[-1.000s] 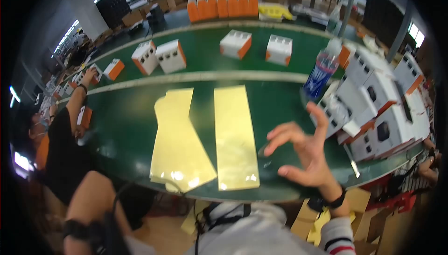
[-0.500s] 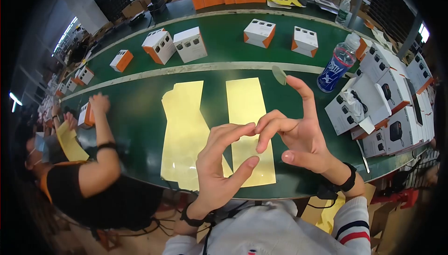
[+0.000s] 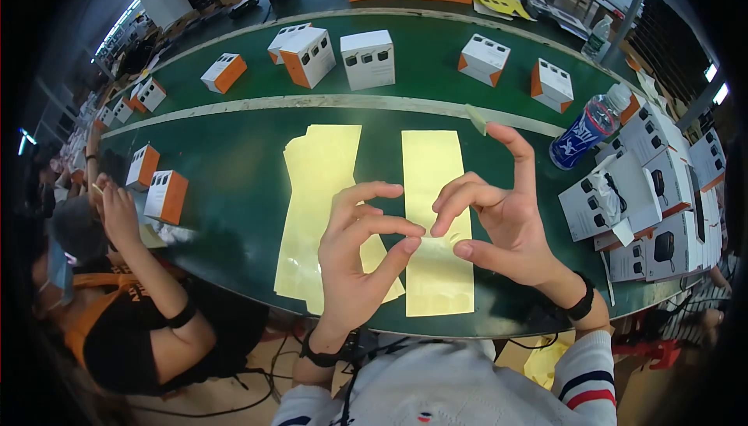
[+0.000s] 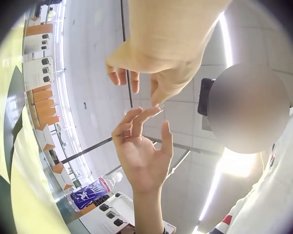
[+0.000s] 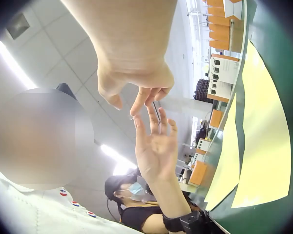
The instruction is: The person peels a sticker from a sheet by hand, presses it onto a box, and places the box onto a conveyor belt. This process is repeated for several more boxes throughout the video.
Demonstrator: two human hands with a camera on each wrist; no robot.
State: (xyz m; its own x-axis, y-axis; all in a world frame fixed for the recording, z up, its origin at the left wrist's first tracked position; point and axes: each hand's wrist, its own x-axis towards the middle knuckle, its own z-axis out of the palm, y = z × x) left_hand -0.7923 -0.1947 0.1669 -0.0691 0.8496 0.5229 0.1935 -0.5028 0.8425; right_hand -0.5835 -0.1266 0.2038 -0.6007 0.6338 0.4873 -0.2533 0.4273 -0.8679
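Note:
In the head view my left hand (image 3: 351, 258) has thumb and forefinger brought together at a small clear piece of film (image 3: 428, 239), mostly hidden by the fingertips. Facing it, my right hand (image 3: 514, 227) has bent fingers, one fingertip right at the film, its thumb apart. A thin translucent greenish disc (image 3: 476, 120) clings to the tip of its raised finger. Both hands are above a yellow strip sheet (image 3: 431, 161). More yellow sheets (image 3: 312, 184) overlap on the left. The left wrist view shows the left hand (image 4: 168, 53) meeting the right hand (image 4: 144, 161) at the fingertips.
White and orange boxes (image 3: 369, 60) stand along the green bench's far strip. At the right are stacked boxes (image 3: 678, 243), an opened box (image 3: 596, 200) and a blue-labelled bottle (image 3: 584, 134). Another person (image 3: 148, 301) works at the left beside small boxes (image 3: 166, 196).
My left hand came up from low at the left to meet the right hand. The head view swung left, so the sheets appear farther right. The neighbouring person's arms moved.

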